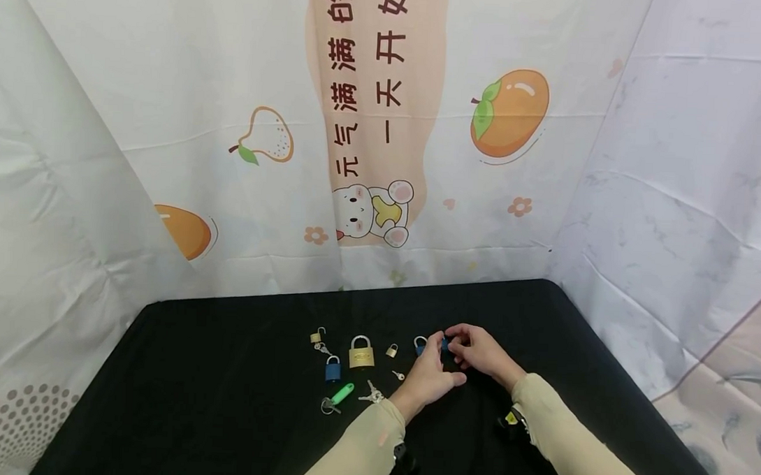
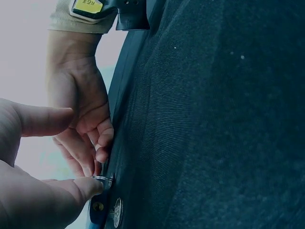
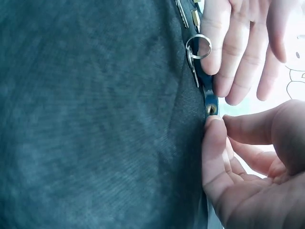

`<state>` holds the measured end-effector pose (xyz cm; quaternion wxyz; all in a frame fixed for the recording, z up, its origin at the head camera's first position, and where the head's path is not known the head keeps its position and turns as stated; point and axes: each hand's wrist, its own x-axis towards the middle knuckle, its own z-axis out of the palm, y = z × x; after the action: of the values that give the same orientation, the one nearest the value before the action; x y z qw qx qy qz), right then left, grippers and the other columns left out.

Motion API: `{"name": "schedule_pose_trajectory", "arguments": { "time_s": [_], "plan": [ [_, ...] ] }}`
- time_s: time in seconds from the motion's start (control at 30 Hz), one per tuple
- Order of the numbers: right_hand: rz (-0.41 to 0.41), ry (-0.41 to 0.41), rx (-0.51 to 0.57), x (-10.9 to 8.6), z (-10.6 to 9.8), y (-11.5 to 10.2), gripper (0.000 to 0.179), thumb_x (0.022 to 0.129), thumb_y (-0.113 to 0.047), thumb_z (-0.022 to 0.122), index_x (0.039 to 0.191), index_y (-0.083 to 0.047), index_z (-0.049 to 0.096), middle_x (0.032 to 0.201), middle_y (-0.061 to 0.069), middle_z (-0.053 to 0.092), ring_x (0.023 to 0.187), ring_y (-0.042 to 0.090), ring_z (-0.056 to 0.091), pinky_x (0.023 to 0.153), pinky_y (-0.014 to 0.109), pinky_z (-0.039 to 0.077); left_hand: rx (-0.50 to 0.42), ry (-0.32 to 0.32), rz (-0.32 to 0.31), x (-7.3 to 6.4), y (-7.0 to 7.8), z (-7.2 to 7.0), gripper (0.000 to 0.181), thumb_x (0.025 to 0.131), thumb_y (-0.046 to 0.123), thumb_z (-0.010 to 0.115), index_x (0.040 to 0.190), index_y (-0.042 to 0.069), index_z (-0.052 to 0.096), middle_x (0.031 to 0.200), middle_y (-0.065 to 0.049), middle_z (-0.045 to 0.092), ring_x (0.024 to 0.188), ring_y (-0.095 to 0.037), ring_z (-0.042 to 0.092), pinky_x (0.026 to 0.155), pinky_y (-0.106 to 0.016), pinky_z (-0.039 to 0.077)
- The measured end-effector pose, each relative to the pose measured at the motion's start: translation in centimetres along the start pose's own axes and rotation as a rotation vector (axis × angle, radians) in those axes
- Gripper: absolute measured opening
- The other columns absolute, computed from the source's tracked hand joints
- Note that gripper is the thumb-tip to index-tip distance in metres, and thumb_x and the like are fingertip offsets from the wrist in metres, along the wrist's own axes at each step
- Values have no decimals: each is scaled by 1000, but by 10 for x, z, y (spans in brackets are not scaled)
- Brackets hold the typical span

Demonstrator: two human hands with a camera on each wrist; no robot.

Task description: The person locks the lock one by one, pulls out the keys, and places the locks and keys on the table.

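Two small blue padlocks lie side by side at the right of the row. The left one [image 1: 420, 342] shows its shackle beside the left hand [image 1: 431, 379]. The other [image 1: 444, 343] is mostly hidden between the hands. In the right wrist view, the right hand [image 3: 252, 176] pinches the end of a blue padlock [image 3: 211, 109] with a brass keyhole, its fingertips close together. Straight left-hand fingers reach down above it. A left fingertip touches a blue padlock [image 2: 97, 207] near its shackle in the left wrist view. Keys on a ring [image 3: 209, 52] lie close by.
On the black cloth [image 1: 223, 414] lie a large brass padlock [image 1: 361, 357], small brass padlocks [image 1: 392, 351], another blue padlock [image 1: 332, 370], a small key [image 1: 399, 376], a bunch of keys [image 1: 373, 394] and a green-tagged key [image 1: 342, 394]. A printed curtain [image 1: 230, 211] hangs behind.
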<state>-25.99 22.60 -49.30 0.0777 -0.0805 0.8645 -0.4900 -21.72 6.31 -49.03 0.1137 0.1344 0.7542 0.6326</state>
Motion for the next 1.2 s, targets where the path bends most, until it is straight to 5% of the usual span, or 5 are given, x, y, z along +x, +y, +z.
{"name": "schedule_pose_trajectory", "arguments": {
  "time_s": [0.23,0.4,0.7,0.9,1.2],
  "plan": [
    [9,3,25,-2,-2,-3,29,102,-2,58,129,7,56,92,14,63,74,23,63,65,38,57,-94,-31,-22,-3,3,-5,87,86,-5,73,156,-5,21,160,-25,27,149,-35,27,116,-48,30],
    [-10,33,63,-2,-2,-17,29,104,-5,54,132,6,53,97,19,60,77,24,62,68,37,57,-152,-120,13,-16,11,-35,84,90,-5,69,157,-4,18,161,-30,21,149,-40,24,116,-50,28],
    [-168,-99,16,11,25,-74,23,104,-9,58,125,-2,60,102,18,62,86,35,63,73,43,57,430,-27,198,-49,8,-156,53,95,9,69,142,-3,48,141,-24,53,124,-43,56,95,-52,51],
    [-225,-199,-80,38,66,-99,22,104,-13,59,123,-4,64,103,8,65,85,33,65,70,36,55,551,175,9,-62,-14,-218,47,92,5,72,135,-3,55,126,-20,62,108,-35,64,89,-50,52],
    [-76,-318,124,76,135,-135,32,106,-9,52,134,5,58,128,23,62,106,31,67,89,41,56,586,252,-175,-54,-28,-246,42,94,12,69,130,-7,57,123,-22,64,112,-37,62,96,-53,48]
  ]
}}
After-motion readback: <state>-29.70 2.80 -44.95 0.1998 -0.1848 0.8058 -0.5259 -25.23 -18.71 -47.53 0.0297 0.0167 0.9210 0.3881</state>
